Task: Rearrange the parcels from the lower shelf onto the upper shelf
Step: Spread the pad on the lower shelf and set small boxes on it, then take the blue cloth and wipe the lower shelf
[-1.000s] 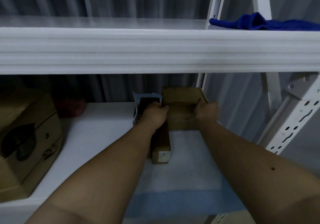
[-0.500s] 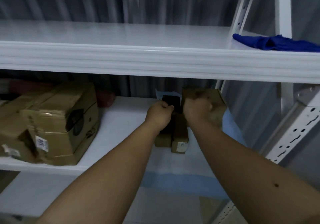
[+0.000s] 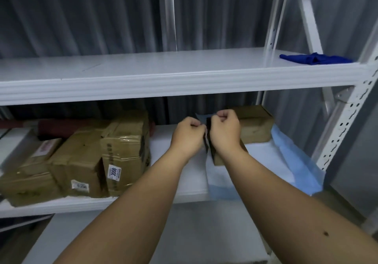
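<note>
Since the earlier frames both hands have drawn together at the middle of the lower shelf, and the view has pulled back so more of the rack shows. Left hand and right hand sit knuckle to knuckle, fingers curled, pinching a slim dark parcel with a pale blue wrapper edge; it stands on end between them, its base near a narrow brown box under the right wrist.

At 2 o'clock from the hands lies a brown cardboard parcel on a light blue sheet that drapes over the shelf's right end. At 9 o'clock, well apart, a cluster of taped cardboard boxes crowds the shelf — one bears a label reading 3008. Dark red items lie behind them.

Above, the white upper shelf carries only a blue cloth at its far right. Grey curtains hang behind the white perforated uprights.
</note>
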